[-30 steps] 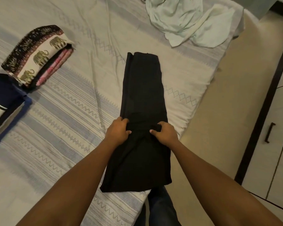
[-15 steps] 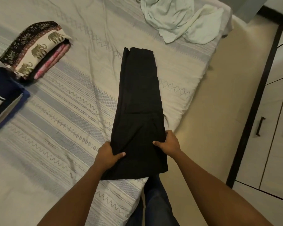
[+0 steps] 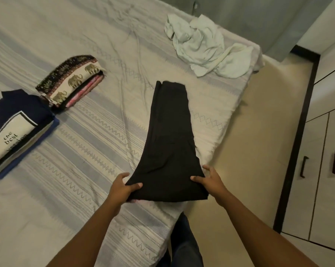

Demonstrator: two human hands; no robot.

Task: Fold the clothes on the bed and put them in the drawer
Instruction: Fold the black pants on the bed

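On bed, black garment near corners pinched: left hand, right hand

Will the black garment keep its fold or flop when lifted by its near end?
Probably floppy: the black garment bends and creases where the left hand and right hand grip its near end. Likely light: a pinch raises it. Its layers may slip apart.

Long black garment folded into a narrow strip, lying lengthwise by the bed edge, near corners pinched by left hand and right hand, elephant-print folded stack and navy folded stack at left, pale green garment crumpled at the far corner
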